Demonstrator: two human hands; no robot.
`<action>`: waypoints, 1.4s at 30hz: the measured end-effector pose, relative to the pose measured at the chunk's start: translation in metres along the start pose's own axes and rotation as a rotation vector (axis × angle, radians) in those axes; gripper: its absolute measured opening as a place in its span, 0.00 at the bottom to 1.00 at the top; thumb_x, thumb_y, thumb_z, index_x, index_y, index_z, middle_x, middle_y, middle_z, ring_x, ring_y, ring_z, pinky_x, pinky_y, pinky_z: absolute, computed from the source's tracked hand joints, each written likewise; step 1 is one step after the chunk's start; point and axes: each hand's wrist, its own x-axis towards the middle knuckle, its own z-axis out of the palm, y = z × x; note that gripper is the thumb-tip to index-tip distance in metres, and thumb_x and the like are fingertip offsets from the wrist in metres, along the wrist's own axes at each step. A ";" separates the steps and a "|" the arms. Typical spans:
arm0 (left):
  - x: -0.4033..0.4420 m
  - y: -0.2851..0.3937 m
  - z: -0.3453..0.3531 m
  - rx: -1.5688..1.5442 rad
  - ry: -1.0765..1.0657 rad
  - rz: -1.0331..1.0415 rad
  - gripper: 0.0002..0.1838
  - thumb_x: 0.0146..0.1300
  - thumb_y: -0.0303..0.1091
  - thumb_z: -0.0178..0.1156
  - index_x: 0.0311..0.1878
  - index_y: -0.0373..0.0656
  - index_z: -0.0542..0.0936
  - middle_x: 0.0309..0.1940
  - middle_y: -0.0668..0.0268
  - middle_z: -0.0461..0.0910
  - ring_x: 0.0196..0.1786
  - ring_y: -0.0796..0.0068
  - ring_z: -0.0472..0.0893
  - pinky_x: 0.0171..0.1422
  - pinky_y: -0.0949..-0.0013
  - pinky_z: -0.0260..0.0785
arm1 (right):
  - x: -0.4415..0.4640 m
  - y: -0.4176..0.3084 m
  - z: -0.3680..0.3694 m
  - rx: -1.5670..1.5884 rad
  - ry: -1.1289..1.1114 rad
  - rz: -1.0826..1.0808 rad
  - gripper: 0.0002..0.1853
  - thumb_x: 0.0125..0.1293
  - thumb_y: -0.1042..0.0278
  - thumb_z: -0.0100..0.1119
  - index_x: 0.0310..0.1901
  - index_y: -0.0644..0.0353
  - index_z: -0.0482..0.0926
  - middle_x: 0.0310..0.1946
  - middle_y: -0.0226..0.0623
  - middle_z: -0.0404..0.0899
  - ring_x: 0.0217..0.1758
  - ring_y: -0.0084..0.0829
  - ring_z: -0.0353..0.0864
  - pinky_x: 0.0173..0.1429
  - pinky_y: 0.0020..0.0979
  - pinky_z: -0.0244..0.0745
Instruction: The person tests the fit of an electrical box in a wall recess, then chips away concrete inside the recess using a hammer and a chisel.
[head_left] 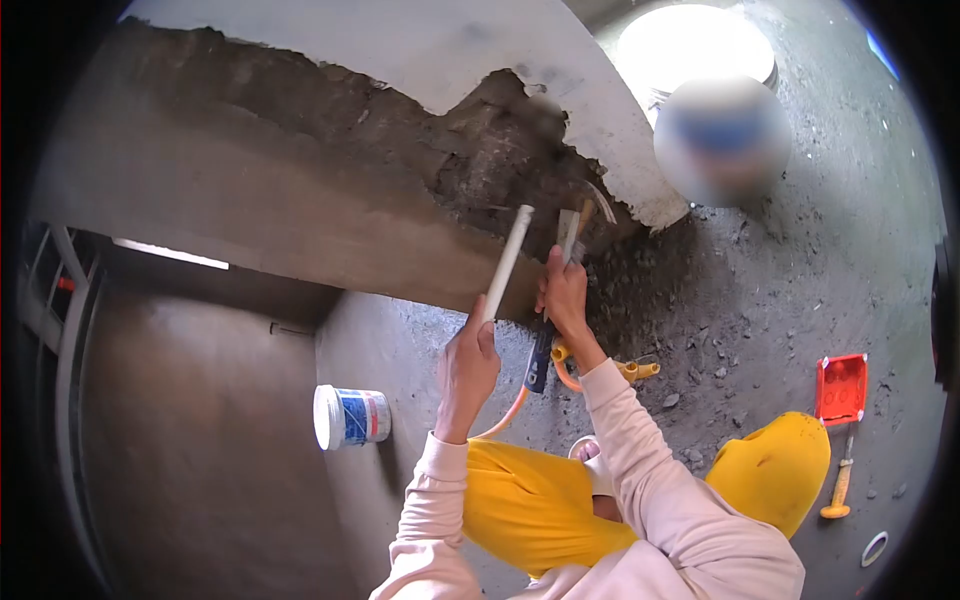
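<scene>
My left hand [468, 370] is closed around the lower end of a white pipe [508, 262], which points up toward the broken wall [490, 150]. To its right, my right hand [565, 295] grips a flat grey tool [568, 232] whose top is near the rough dark hollow in the wall. Beside that tool an orange-brown conduit end [587, 215] sticks out at the hollow. Below my right hand hangs a dark blue object [538, 362] with an orange hose [503, 418] running from it. Yellow fittings [635, 371] lie behind my right wrist.
A white bucket with a blue label [362, 418] stands at the lower left. On the right are a red box [842, 389], a yellow-handled tool [840, 490] and a white ring [875, 549]. Rubble [700, 350] covers the floor. A large white bucket [695, 45] stands at the top.
</scene>
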 end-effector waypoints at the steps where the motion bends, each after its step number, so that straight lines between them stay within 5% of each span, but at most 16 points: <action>1: 0.003 -0.002 0.001 -0.013 0.013 -0.008 0.22 0.71 0.36 0.51 0.67 0.45 0.70 0.35 0.44 0.81 0.39 0.44 0.82 0.42 0.49 0.73 | 0.000 0.000 -0.001 -0.014 -0.013 -0.008 0.20 0.75 0.50 0.44 0.40 0.63 0.70 0.13 0.31 0.67 0.10 0.26 0.70 0.15 0.31 0.68; 11: 0.045 -0.030 0.007 -0.423 0.149 0.099 0.17 0.72 0.38 0.50 0.61 0.45 0.72 0.33 0.48 0.81 0.36 0.43 0.81 0.38 0.51 0.72 | -0.046 -0.083 -0.010 0.017 -0.213 -0.170 0.19 0.74 0.51 0.44 0.44 0.61 0.68 0.19 0.32 0.66 0.12 0.23 0.65 0.15 0.26 0.62; 25: 0.067 -0.041 0.065 -0.978 0.185 -0.003 0.16 0.73 0.37 0.49 0.58 0.42 0.75 0.30 0.48 0.79 0.33 0.45 0.80 0.37 0.55 0.71 | -0.051 -0.197 0.023 -0.768 -0.256 -1.028 0.23 0.76 0.47 0.42 0.39 0.64 0.69 0.19 0.29 0.68 0.17 0.17 0.66 0.20 0.21 0.59; 28: 0.066 -0.039 0.064 -0.975 0.237 0.038 0.16 0.74 0.37 0.49 0.57 0.39 0.75 0.31 0.46 0.79 0.34 0.44 0.80 0.38 0.55 0.71 | -0.053 -0.197 0.035 -0.584 -0.441 -1.267 0.21 0.76 0.49 0.44 0.44 0.63 0.70 0.22 0.33 0.69 0.19 0.23 0.68 0.23 0.24 0.65; 31: 0.066 -0.040 0.069 -0.999 0.245 0.062 0.17 0.74 0.38 0.48 0.57 0.36 0.75 0.32 0.44 0.78 0.36 0.43 0.80 0.41 0.55 0.71 | 0.001 -0.159 0.013 -0.277 -0.547 -1.163 0.20 0.73 0.51 0.49 0.36 0.63 0.72 0.20 0.39 0.73 0.19 0.28 0.71 0.19 0.29 0.63; 33: 0.065 -0.036 0.063 -1.062 0.188 0.029 0.18 0.74 0.37 0.47 0.57 0.34 0.74 0.32 0.42 0.78 0.38 0.43 0.80 0.42 0.55 0.71 | 0.046 -0.139 -0.006 -1.549 -0.287 -1.136 0.15 0.70 0.63 0.53 0.38 0.71 0.75 0.22 0.61 0.77 0.26 0.60 0.78 0.28 0.51 0.68; 34: 0.061 -0.034 0.067 -1.068 0.176 0.044 0.18 0.74 0.37 0.47 0.57 0.34 0.74 0.32 0.42 0.78 0.38 0.43 0.80 0.42 0.55 0.71 | 0.038 -0.139 0.009 -1.454 -0.182 -0.964 0.16 0.71 0.64 0.53 0.37 0.75 0.73 0.23 0.64 0.74 0.32 0.64 0.76 0.29 0.50 0.67; 37: 0.075 -0.040 0.072 -1.044 0.251 0.067 0.18 0.74 0.37 0.47 0.58 0.34 0.74 0.32 0.42 0.78 0.38 0.42 0.79 0.43 0.55 0.70 | 0.013 -0.160 0.022 -1.402 -0.116 -0.970 0.18 0.72 0.61 0.52 0.37 0.74 0.72 0.21 0.61 0.75 0.26 0.59 0.78 0.27 0.46 0.68; 42: 0.069 -0.038 0.063 -1.036 0.099 0.026 0.18 0.74 0.38 0.46 0.58 0.37 0.74 0.33 0.43 0.78 0.38 0.42 0.79 0.42 0.56 0.70 | -0.038 -0.187 0.039 -0.846 -0.306 -1.164 0.17 0.72 0.60 0.54 0.32 0.68 0.72 0.13 0.43 0.71 0.15 0.50 0.68 0.22 0.35 0.62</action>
